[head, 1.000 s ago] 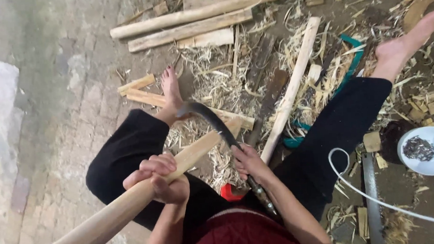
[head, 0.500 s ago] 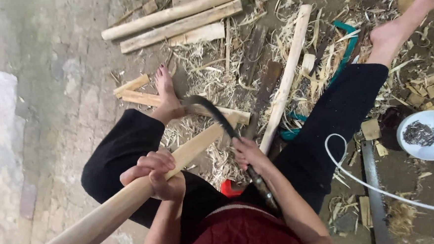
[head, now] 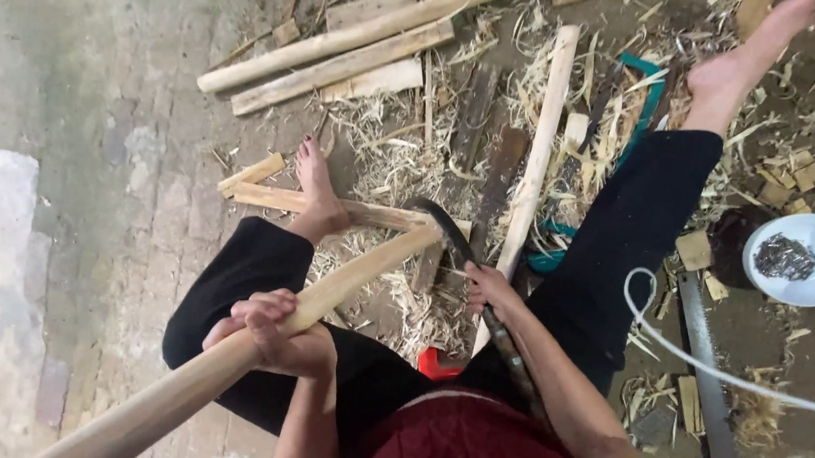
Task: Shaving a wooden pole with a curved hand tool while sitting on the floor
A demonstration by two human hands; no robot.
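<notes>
Since 0.5 s ago, blade (head: 445,227) has slid nearer pole's (head: 336,284) tip. Left hand (head: 274,334) clamps fingers round pole, steadying it across the lap; right hand (head: 490,290) grips blade handle for shaving. Shavings (head: 404,164) litter floor.

I see a grey brick-paved floor (head: 98,180) on my left, dark bare ground (head: 786,358) strewn with pale wood shavings (head: 394,155) on my right, under flat, even light.

One head-worn camera looks steeply down from close above the seated person's lap, facing forward over legs to the floor (head: 98,180).
</notes>
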